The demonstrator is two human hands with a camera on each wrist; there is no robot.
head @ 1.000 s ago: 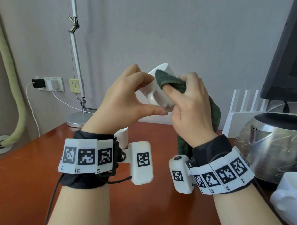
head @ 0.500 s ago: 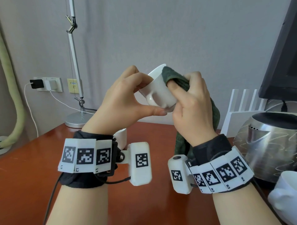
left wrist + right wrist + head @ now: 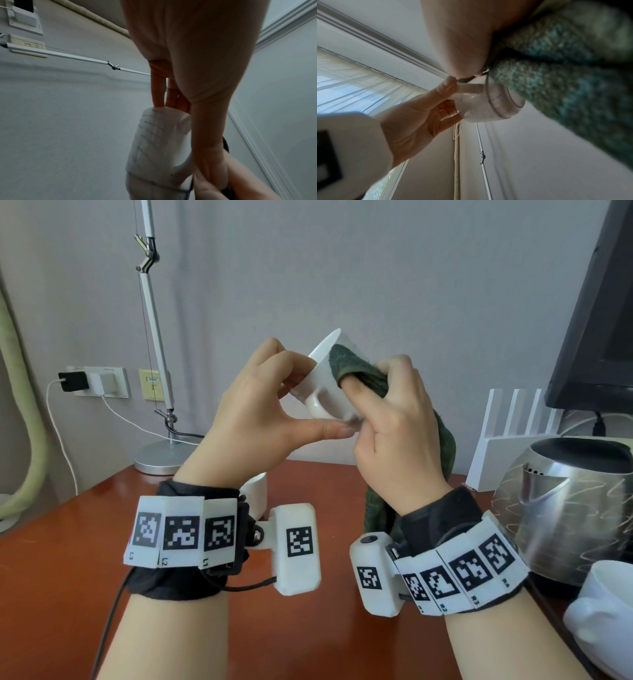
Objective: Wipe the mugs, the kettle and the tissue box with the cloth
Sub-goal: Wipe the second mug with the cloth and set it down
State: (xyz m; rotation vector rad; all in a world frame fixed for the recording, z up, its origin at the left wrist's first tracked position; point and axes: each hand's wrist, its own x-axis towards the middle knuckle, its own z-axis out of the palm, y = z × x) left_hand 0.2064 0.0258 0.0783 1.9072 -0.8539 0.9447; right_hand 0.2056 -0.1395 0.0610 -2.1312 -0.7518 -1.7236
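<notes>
Mug rotated in the grip since a second ago, cloth now over the rim: first mug mid-wipe.
Left hand (image 3: 260,419) fingers pinch the white ceramic mug (image 3: 325,392) at rim and base; right hand (image 3: 397,433) fingers curl round the dark green terry cloth (image 3: 352,364), thumb pressing it on the wall. Steel kettle (image 3: 565,501) right of the fingers, unwiped. Wristband tags read L2, R2, R3; mug print illegible.
</notes>
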